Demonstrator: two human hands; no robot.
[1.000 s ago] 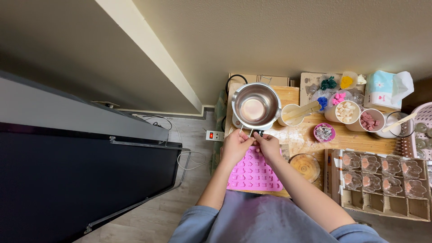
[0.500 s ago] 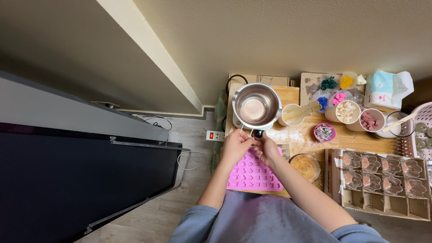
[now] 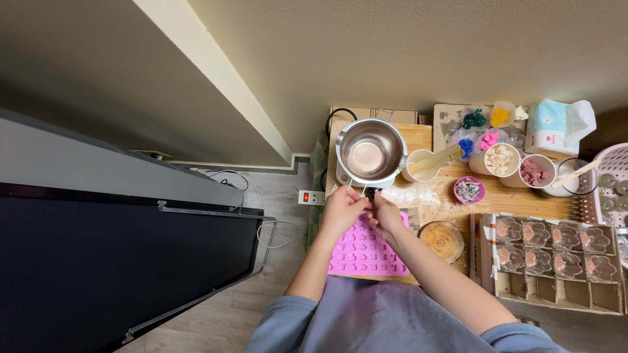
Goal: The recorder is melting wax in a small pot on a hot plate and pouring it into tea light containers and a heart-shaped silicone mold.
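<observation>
Steel melting pot (image 3: 370, 154) sitting centre frame on wooden table (image 3: 523, 199), likely heavy, hot, rigid; best gripped by wire handle. Left hand (image 3: 341, 210) and right hand (image 3: 386, 216) pinching that handle together above pink silicone mould (image 3: 366, 252).

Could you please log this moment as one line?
left hand: at pot handle | right hand: at pot handle | pot: on burner | pink mould: below hands

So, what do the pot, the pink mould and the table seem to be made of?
Pot: bare metal, probably stainless steel; shiny grey walls with reflections. Pink mould: likely silicone; matte, even colour, many small shaped cavities. Table: wood or a wood-look board; pale, light-brown matte top, dusted with white powder.
</observation>
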